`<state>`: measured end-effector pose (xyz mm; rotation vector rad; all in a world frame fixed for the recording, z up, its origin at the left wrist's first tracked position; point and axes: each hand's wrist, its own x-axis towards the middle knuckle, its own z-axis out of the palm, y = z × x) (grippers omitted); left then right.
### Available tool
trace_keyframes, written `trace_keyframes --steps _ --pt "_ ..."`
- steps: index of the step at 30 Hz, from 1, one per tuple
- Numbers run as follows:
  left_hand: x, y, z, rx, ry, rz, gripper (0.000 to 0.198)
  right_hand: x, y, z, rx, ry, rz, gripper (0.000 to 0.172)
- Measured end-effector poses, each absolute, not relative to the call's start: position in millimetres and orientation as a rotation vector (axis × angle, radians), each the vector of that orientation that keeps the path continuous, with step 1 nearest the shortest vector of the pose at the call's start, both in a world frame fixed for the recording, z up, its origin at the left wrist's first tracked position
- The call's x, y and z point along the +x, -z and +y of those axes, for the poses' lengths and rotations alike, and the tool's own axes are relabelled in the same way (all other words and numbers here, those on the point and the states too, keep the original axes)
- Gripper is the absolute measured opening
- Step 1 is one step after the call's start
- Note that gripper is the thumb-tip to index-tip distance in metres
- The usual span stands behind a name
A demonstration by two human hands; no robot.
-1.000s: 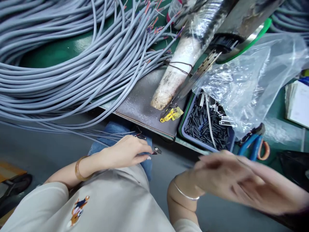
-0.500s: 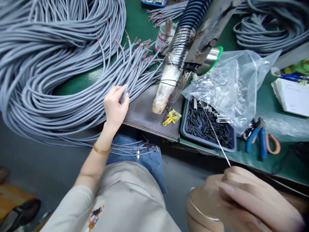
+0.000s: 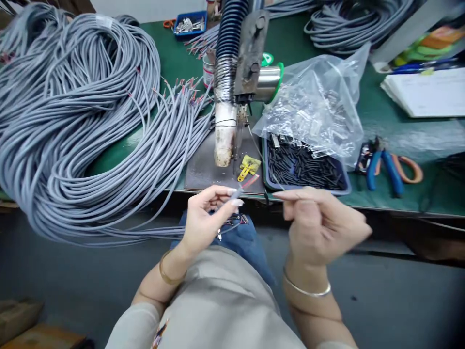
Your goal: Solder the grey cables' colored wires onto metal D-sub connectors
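Between the thumb and fingers of my left hand [image 3: 207, 213] is the end of a grey cable [image 3: 238, 193], its thin red and pale wires pointing up and right. My right hand [image 3: 319, 220] is closed to the right of it, just in front of the tray; a thin pale wire runs to its fingertips, perhaps solder wire. The two hands are apart. A large bundle of grey cables [image 3: 145, 160] with stripped ends lies left. Several cables with connectors [image 3: 241, 219] rest on my lap.
A duct hose [image 3: 225, 97] and metal bracket [image 3: 252, 53] hang over a dark board [image 3: 203, 165]. A tray of black sleeves [image 3: 308, 174] sits under a plastic bag [image 3: 319, 106]. Blue-handled pliers [image 3: 390, 169], a solder spool [image 3: 269, 83] and papers [image 3: 432, 92] lie right.
My left hand has moved right, away from the bundle, with one cable end. My right hand has moved up and left towards the tray. The head view has shifted.
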<state>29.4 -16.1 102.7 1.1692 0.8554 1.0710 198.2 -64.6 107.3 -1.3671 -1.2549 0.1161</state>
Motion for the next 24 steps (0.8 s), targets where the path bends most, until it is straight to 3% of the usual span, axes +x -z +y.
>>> trace_keyframes --steps 4,11,24 --pt "27.7 -80.3 -12.6 1.011 -0.971 0.833 0.033 195.5 -98.8 -58.5 -1.427 -0.392 -1.306 0.019" --pt "14.9 -67.7 -13.0 0.854 -0.801 0.797 0.042 183.8 -73.0 -47.3 -1.342 -0.874 -1.220 0.013" --pt "18.5 -66.8 -14.1 0.858 -0.719 0.743 0.041 185.8 -68.1 -45.6 -1.344 -0.892 -1.133 0.013"
